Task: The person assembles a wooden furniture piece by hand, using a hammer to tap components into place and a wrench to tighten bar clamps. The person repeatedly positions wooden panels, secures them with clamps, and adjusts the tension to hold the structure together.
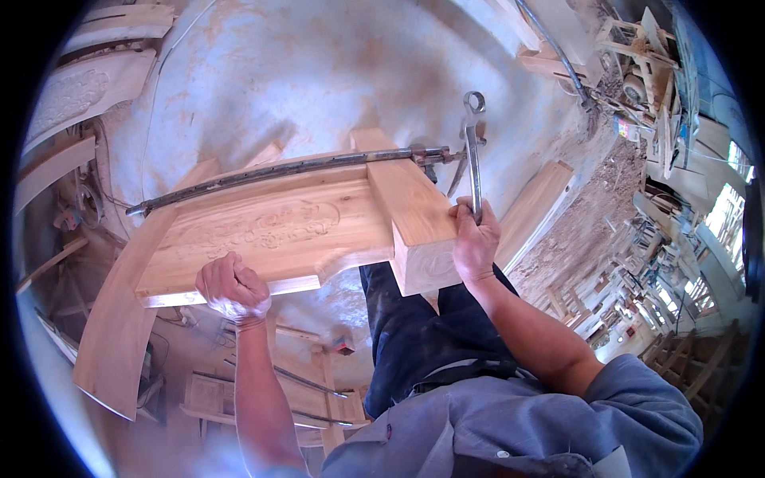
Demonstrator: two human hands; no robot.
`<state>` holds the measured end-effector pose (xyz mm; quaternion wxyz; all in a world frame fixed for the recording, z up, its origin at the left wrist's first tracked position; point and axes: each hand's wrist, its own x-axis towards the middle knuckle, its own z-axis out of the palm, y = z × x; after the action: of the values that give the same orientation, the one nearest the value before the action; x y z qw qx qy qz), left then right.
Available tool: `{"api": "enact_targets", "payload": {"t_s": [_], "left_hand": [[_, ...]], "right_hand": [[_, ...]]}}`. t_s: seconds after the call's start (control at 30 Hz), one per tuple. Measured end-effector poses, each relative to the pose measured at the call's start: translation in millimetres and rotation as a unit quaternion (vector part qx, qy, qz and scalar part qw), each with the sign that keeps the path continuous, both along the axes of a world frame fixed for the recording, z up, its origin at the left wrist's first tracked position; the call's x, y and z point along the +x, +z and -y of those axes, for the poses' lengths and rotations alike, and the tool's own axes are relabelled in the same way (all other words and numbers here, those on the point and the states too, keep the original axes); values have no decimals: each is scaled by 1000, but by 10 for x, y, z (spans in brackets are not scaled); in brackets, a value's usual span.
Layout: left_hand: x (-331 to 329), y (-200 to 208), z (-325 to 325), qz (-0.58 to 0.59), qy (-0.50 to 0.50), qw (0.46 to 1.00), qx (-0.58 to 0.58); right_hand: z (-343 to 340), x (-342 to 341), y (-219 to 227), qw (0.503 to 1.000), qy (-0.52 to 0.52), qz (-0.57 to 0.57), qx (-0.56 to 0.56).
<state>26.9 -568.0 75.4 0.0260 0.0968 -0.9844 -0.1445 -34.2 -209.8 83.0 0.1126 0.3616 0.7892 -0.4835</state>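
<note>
A pale wooden frame with a carved panel (263,227) stands in front of me, joined to a thick square post (414,211) on its right. A long metal bar clamp (279,169) runs along its far edge. My left hand (233,288) is closed on the near lower edge of the carved panel. My right hand (476,237) rests against the post's right side and grips a metal wrench (473,151), which points up and away from me, its ring end uppermost.
A curved wooden board (119,319) leans at the left. More carved panels (76,92) lie at the upper left. Planks (538,203), sawdust and stacked wooden frames (637,303) fill the right side. Wooden frames (231,398) with clamps lie below.
</note>
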Motion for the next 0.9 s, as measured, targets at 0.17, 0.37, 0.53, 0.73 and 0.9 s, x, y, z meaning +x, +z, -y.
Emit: {"api": "enact_targets", "payload": {"t_s": [0.17, 0.37, 0.53, 0.73, 0.9], "left_hand": [[128, -9, 107, -29, 7, 1000, -1], [-22, -9, 89, -32, -2, 999, 3], [19, 4, 122, -30, 6, 1000, -1], [-40, 46, 169, 31, -5, 999, 33], [9, 138, 190, 37, -9, 998, 55]], "right_hand": [[-15, 90, -46, 997, -39, 11, -64], [-51, 45, -25, 999, 0, -18, -29], [-41, 57, -73, 999, -28, -34, -13], [62, -39, 5, 987, 46, -62, 139], [49, 141, -1, 991, -2, -49, 123]]}}
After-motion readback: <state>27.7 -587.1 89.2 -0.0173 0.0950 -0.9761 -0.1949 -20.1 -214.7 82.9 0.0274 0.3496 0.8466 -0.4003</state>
